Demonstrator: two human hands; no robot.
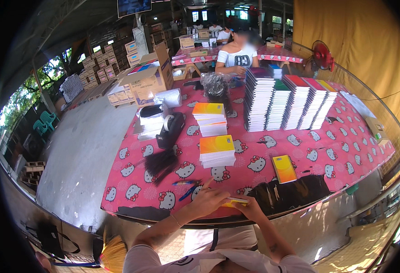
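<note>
At the table's near edge, a small yellow notebook [233, 203] is between my two hands, mostly covered by fingers. My left hand [208, 201] is at its left end with the index finger stretched away. My right hand [251, 209] is closed round its right end. A yellow-orange spiral notebook [284, 169] lies on the table to the right. Straight ahead of my hands stands a stack of orange-topped notebooks [217, 152], with a similar stack [209, 119] behind it. Blue pens or a blue-handled tool [189, 190] lie just left of my left hand.
Tall notebook stacks [260, 102] stand at the back right. Left of centre are a black tape dispenser [170, 130], a bundle of black bristles or wires [161, 163] and an open carton [147, 82]. A co-worker [237, 57] sits across the patterned table [341, 154]. A red fan [322, 55] stands behind.
</note>
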